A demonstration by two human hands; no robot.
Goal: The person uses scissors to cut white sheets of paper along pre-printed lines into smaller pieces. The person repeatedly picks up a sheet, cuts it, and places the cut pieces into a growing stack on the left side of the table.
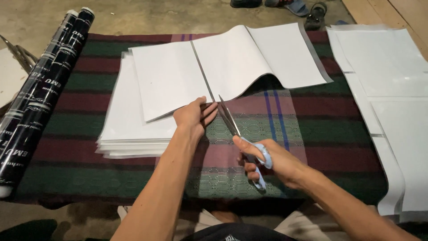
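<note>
two black rolls (35, 93) with white lettering, wrapped glossy, far left on cloth

— What can't you see from your head camera?

— Your right hand (272, 165) wraps the pale blue scissors (243, 143), so their handles are mostly covered. Your left hand (194, 117) hides the near edge of the white sheet (223, 62).

— And at the edges?

— The black rolls (40, 93) run out at the left, the white sheets (392, 89) at the right, and the sandals (307, 11) at the top.
</note>
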